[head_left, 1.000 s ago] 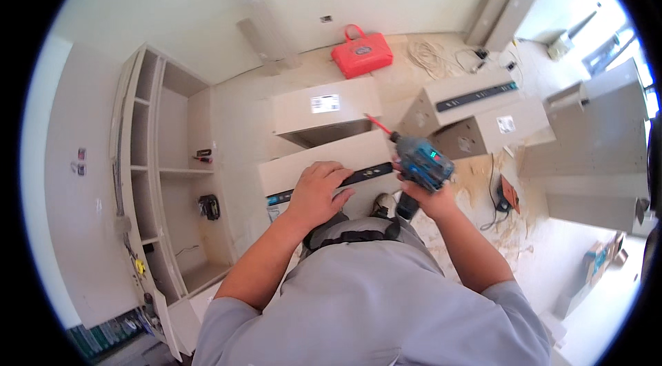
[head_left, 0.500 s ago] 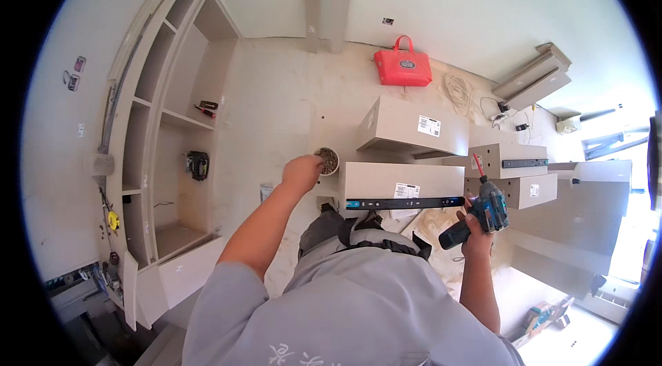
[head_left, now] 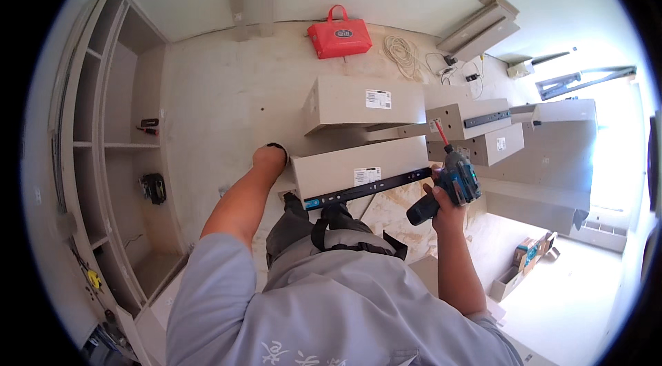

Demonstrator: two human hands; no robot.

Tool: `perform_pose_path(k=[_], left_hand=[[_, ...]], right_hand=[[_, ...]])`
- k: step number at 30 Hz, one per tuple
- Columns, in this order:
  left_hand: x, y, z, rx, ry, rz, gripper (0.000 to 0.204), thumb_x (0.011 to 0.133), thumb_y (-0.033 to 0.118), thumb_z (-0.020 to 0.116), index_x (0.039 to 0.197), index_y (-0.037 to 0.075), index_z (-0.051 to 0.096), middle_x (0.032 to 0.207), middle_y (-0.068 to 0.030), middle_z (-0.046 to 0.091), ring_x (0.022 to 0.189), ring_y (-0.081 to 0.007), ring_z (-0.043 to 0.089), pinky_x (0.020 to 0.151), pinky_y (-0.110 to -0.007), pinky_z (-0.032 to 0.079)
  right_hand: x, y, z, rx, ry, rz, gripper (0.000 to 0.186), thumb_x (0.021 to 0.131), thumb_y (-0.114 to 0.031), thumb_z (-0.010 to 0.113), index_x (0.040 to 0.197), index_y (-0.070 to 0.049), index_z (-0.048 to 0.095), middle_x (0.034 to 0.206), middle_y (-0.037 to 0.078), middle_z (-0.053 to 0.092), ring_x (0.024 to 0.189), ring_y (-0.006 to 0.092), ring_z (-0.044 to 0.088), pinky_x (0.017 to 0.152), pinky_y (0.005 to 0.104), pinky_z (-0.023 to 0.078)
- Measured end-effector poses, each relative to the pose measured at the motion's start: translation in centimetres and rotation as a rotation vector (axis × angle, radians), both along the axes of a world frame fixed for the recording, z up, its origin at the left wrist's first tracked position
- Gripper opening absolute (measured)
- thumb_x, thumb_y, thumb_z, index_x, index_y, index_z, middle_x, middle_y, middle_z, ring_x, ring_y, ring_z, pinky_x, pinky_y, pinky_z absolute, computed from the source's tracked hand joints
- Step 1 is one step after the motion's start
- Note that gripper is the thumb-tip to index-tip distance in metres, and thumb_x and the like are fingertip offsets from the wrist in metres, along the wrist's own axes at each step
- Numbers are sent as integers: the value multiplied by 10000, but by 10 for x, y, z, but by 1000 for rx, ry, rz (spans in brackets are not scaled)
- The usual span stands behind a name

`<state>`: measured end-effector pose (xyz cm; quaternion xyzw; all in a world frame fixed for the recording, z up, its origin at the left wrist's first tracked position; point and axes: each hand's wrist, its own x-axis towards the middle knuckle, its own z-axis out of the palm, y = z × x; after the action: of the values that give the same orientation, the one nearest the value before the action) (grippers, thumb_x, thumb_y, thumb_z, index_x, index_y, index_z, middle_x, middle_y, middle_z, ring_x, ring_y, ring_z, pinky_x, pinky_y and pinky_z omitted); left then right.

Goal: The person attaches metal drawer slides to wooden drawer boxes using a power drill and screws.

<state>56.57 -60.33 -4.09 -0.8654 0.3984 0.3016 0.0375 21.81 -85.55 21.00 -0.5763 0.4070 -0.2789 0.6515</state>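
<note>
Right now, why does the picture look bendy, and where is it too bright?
In the head view, the fisheye lens curves the tall cabinet; in that head view too, glare whitens the far right, while the power drill in the right hand looks fairly clear.

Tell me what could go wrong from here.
The left hand is at a round container beside the pale box; a snag could tip the container. The right hand holds the drill with its red bit exposed, so a swing might scratch the box. The drill also looks close to the black rail and might knock it.
</note>
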Motion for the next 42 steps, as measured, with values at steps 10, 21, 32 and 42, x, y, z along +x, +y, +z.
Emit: perform_pose_path(k=[10, 21, 32, 42], left_hand=[[-6, -10, 2, 73, -16, 126, 258, 955, 243, 642, 1067, 138, 849, 1190, -118, 805, 1108, -315, 776, 895, -444, 630], [-25, 24, 53, -105, -53, 467, 362, 993, 259, 656, 1288, 55, 698, 1114, -187, 804, 1031, -316, 791, 843, -425, 633], [-219, 38, 271, -1529, 592, 1138, 259, 1036, 128, 749, 1262, 69, 636, 1054, -105, 772, 919, -217, 764, 769, -324, 630], [-294, -70, 323, -1449, 1329, 1243, 147, 1086, 70, 649, 1233, 79, 641, 1125, -142, 787, 1064, -290, 788, 858, -373, 703]], right_hand=[[-15, -23, -5, 66, -52, 105, 617, 897, -18, 774, 1476, -61, 567, 1451, 116, 658, 1369, 291, 631, 1047, 458, 594], [-60, -92, 6, 17, -48, 411, 658, 901, 8, 758, 1516, -28, 527, 1346, 140, 705, 1156, 287, 739, 995, 429, 601], [-135, -150, 25, -319, -39, 1025, 455, 854, -182, 846, 1267, -28, 737, 1236, 156, 767, 1066, 291, 763, 946, 401, 582], [-76, -124, 76, -530, -203, 1229, 592, 797, -309, 835, 1284, 10, 730, 1106, 167, 802, 880, 341, 788, 819, 388, 606]])
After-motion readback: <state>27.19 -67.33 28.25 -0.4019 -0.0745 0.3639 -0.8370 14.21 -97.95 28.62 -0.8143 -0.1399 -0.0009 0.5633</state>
